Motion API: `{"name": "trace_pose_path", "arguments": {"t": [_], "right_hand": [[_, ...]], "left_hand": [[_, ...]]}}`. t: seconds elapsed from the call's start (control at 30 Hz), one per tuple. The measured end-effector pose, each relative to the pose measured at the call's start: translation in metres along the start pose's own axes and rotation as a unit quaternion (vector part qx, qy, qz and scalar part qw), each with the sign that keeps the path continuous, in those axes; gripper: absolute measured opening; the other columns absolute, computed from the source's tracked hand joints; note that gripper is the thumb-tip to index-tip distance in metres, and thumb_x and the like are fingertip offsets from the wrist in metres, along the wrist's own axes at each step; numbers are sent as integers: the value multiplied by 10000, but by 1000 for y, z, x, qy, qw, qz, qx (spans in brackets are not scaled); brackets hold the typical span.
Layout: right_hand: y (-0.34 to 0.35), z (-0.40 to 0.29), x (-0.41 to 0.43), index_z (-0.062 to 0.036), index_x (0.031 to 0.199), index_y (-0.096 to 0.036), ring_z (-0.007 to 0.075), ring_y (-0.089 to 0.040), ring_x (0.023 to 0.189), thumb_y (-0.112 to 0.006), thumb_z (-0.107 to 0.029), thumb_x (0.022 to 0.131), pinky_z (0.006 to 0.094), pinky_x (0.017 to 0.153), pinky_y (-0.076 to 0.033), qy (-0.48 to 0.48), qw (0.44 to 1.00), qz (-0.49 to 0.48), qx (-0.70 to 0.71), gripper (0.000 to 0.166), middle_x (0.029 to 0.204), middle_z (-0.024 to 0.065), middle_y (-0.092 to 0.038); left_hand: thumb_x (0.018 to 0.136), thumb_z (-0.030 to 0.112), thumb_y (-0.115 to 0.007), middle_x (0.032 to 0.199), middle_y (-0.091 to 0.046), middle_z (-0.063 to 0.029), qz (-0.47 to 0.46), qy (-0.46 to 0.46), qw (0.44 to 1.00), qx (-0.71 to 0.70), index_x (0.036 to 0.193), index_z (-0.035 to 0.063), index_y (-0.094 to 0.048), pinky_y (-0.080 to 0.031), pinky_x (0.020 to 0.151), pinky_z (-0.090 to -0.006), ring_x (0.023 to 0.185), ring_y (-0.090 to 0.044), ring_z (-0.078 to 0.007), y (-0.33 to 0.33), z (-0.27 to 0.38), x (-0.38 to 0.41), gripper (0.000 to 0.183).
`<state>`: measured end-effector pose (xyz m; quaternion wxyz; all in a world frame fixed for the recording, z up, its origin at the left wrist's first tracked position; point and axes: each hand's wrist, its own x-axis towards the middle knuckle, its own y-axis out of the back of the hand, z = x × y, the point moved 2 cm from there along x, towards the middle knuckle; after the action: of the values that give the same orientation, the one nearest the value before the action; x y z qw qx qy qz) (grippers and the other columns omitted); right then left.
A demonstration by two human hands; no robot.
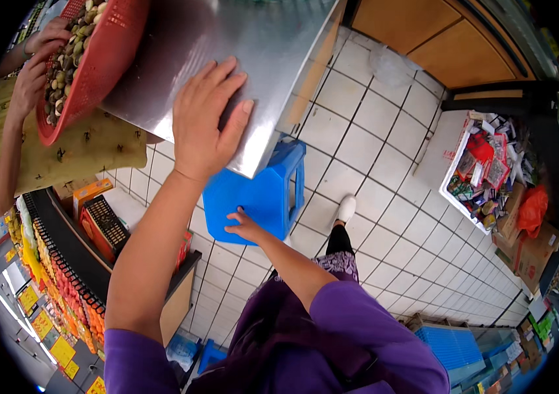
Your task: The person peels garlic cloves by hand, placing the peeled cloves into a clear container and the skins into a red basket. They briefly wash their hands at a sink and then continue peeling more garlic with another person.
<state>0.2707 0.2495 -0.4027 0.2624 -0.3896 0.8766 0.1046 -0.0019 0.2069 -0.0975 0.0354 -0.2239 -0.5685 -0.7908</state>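
My left hand [208, 115] rests palm down on the corner of a shiny metal tabletop [161, 74], its thumb spread and nothing held. Below that corner stands a blue plastic stool [255, 197], partly under the table. My right hand [246, 226] is at the stool's seat with some fingers extended; whether it grips the stool cannot be told. On the table's left side, a red perforated plastic basket [107, 64] is full of small rounded brown and pale-green pieces [65, 69], of unclear kind. Another person's hands [33, 79] are among them.
White floor tiles [348, 147] lie around my white shoe [346, 208]. On the right, a white foam box [449, 175] holds mixed small packages, near cardboard boxes [530, 251] and a red plastic bag [533, 211]. Produce displays [63, 276] line the left, and a blue crate [449, 344] stands lower right.
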Motion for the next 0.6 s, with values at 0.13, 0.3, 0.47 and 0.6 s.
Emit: {"name": "trace_pose_path", "arguments": {"t": [0.13,0.3,0.47,0.6], "right_hand": [[8,-3,-23,-97,1106,-570,266,-502,1099,-632,-397,755,347,909,-396,-64,987,-141,33,466,1174,140,-542],[84,65,-75,-76,1057,-596,256,-545,1043,-643,-467,707,336,866,-429,-164,956,-234,-63,527,1100,120,-591],[149,50,-81,-10,1234,-451,295,-470,1147,-686,-534,645,354,929,-387,-236,969,-74,-15,822,1257,166,-478],[129,55,-17,34,1313,-315,295,-407,1201,-693,-585,626,370,970,-344,-210,962,-42,167,1000,1311,188,-406]], "left_hand": [[805,225,-560,1205,-533,-94,-15,10,1000,9,1045,59,-582,-335,947,-408,1134,-462,-322,0,3,0,293],[801,212,-553,1218,-517,-112,-36,15,999,19,1059,55,-562,-329,948,-415,1137,-452,-335,3,6,0,302],[786,205,-550,1229,-498,-150,-54,11,998,21,1068,35,-522,-330,939,-438,1133,-446,-370,4,5,4,330],[783,231,-544,1223,-499,-166,-69,24,997,36,1062,31,-532,-341,930,-444,1127,-454,-378,4,8,3,344]]}}
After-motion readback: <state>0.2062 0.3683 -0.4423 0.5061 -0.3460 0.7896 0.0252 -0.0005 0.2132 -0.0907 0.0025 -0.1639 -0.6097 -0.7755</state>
